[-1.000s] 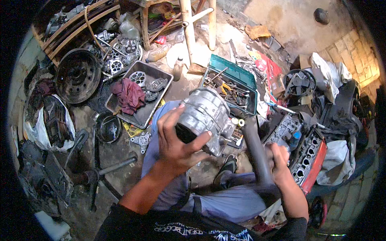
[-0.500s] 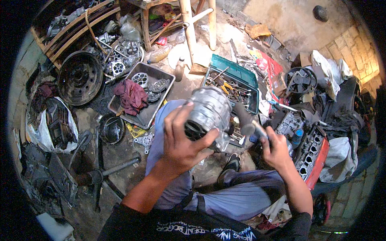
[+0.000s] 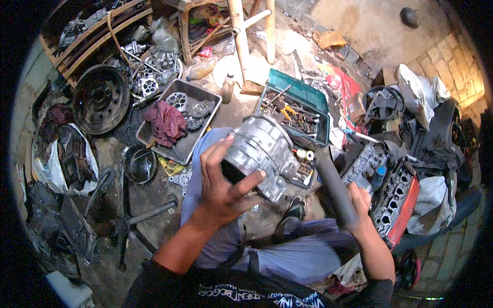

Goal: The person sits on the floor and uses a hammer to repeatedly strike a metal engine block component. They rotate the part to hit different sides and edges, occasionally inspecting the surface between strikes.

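Note:
My left hand is wrapped round a silvery cylindrical compressor, thumb and fingers on either side of its dark open end. The compressor is tilted above my left knee, its ribbed far end pointing up and to the right. Just to its right, my right hand is closed on a mallet with a long dark grey cylindrical head. The head slants from beside the compressor down toward my right wrist, and the fingers hide the mallet's handle. A gap separates mallet and compressor.
Beyond the compressor stands an open green toolbox of hand tools. A grey tray holds metal parts and a maroon rag. A wheel rim leans at left. Engine heads, one with a red edge, lie at right.
The compressor has come down slightly and turned, showing more of its side. My right hand has swung the mallet, so its head now lies lengthwise, back toward the wrist.

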Available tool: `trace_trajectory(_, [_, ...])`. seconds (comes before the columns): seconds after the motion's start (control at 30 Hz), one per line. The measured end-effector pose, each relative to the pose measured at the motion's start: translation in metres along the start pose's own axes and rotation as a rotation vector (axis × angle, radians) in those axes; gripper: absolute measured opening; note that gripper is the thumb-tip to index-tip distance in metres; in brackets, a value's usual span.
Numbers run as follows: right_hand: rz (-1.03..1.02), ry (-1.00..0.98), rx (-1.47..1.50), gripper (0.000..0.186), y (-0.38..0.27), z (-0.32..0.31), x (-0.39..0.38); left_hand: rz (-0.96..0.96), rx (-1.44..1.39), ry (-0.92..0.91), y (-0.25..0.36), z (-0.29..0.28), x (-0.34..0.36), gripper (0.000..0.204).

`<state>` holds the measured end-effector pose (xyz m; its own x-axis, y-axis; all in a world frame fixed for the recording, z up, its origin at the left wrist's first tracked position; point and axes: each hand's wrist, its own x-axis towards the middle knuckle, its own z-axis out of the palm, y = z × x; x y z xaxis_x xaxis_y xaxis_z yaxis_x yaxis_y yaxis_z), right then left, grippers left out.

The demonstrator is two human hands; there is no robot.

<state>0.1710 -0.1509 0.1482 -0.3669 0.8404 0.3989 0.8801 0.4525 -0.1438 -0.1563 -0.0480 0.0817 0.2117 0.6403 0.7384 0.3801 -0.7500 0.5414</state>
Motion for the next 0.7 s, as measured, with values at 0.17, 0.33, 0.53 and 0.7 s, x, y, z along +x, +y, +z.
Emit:
trace_trajectory(0.17, [0.328, -0.193, 0.06, 0.026, -0.015, 0.003, 0.042, 0.001, 0.049, -0.036, 0.002, 0.0, 0.007, 0.082])
trace_trajectory(0.33, [0.087, 0.019, 0.068, 0.041, 0.005, -0.001, -0.001, -0.004, -0.014, 0.0, -0.002, 0.0, 0.001, 0.086])
trace_trajectory(0.53, [0.377, -0.193, 0.091, 0.024, -0.006, 0.008, 0.043, -0.002, 0.004, -0.035, -0.002, 0.002, 0.007, 0.083])
trace_trajectory(0.7, [-0.199, 0.048, 0.069, 0.046, 0.008, 0.004, 0.013, -0.01, -0.06, 0.039, -0.006, 0.003, -0.001, 0.084])
